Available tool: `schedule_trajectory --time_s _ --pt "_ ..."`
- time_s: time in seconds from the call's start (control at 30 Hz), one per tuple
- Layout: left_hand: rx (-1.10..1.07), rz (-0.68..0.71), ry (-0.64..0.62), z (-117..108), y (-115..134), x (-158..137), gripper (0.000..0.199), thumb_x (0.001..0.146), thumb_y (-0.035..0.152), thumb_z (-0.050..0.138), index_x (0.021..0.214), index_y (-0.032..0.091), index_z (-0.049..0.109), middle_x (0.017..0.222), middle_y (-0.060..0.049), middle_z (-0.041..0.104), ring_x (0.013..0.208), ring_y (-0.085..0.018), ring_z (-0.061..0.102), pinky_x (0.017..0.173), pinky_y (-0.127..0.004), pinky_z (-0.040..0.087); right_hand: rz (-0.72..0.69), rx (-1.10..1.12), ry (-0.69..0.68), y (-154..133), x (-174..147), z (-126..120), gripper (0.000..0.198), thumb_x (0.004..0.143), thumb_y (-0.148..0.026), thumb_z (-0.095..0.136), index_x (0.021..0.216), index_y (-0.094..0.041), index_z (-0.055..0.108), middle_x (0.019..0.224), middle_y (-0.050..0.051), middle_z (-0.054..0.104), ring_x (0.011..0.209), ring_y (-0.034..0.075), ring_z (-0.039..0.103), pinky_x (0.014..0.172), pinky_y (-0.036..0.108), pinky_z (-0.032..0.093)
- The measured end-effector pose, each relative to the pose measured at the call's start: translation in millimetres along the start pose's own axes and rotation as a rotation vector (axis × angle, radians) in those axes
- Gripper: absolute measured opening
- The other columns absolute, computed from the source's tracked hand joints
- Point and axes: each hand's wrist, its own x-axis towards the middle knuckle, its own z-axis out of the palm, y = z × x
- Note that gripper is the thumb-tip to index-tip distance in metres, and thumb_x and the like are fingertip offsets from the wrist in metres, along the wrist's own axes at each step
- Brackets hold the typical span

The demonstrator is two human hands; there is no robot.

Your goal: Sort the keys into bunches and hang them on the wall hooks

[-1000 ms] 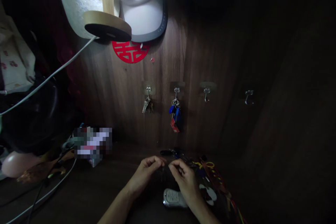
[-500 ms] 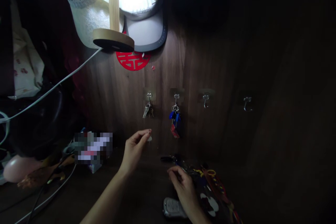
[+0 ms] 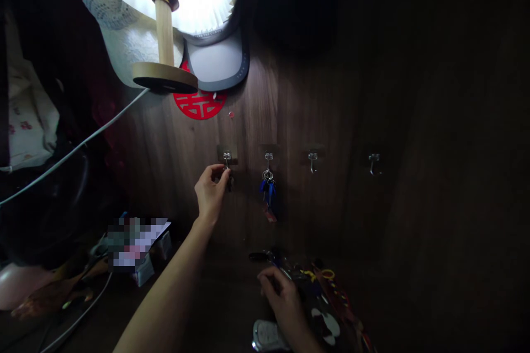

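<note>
My left hand is raised to the wall with thumb and forefinger pinched at the leftmost hook. A bunch of keys shows at its fingertips, partly hidden behind them. On the second hook hangs another bunch of keys with blue heads and a reddish tag. Low at the right, my right hand hovers with its fingers curled and fingertips close together; nothing shows in them. Near it lie a grey rounded device and a dark cluster of key-like things.
Two bare hooks continue the row to the right. A lit lamp stands upper left, trailing a white cable, before hanging caps. Yellow and braided cords and a white-and-dark flat piece lie lower right.
My left hand has risen from below the leftmost hook to its keys; a small pale thing hung from its fingers before. The right hand has barely moved. The view has shifted slightly.
</note>
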Motion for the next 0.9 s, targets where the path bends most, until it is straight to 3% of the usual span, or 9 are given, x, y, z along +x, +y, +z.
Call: schedule_trajectory --time_s 0.4,0.9 --pt "0.206 0.113 -0.008 10.3 -9.1 0.5 0.012 0.076 0.026 0.063 0.086 0.019 0.061 0.081 -0.002 0.061 0.075 -0.017 0.060 0.071 -0.029 0.048 0.016 0.006 0.011 -8.8 -2.8 0.2 0.033 0.077 -0.050 0.056 0.068 -0.018 0.061 0.052 -0.003 0.053 0.052 0.013 0.051 0.050 0.021 0.040" --pt "0.181 0.028 0.016 1.1 -23.5 -32.3 0.039 0.073 0.026 0.067 0.109 0.019 0.053 0.095 -0.006 0.059 0.087 -0.020 0.057 0.079 -0.035 0.047 0.002 -0.078 -0.008 -9.0 -4.5 -0.5 0.035 0.079 -0.051 0.051 0.070 -0.019 0.061 0.054 -0.002 0.052 0.053 0.014 0.051 0.050 0.022 0.038"
